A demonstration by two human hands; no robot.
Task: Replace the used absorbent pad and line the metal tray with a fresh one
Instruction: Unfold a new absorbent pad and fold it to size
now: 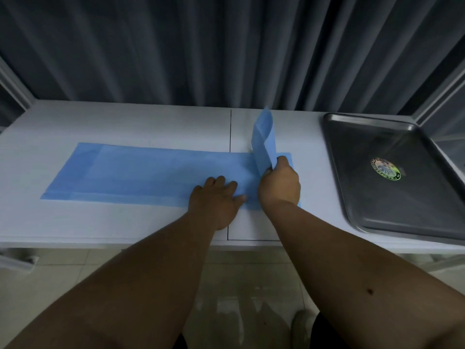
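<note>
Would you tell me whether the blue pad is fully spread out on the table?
Not fully. Most of the blue pad lies flat, but the right hand pinches its folded right end upright.

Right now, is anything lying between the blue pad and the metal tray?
Nothing visible. The pad lies on the table, its folded end pinched by the right hand. Only bare tabletop separates it from the tray, which holds just a round sticker.

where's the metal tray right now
In the head view the metal tray sits at the far right of the white table, unlined, right of the blue pad and the right hand.
</note>
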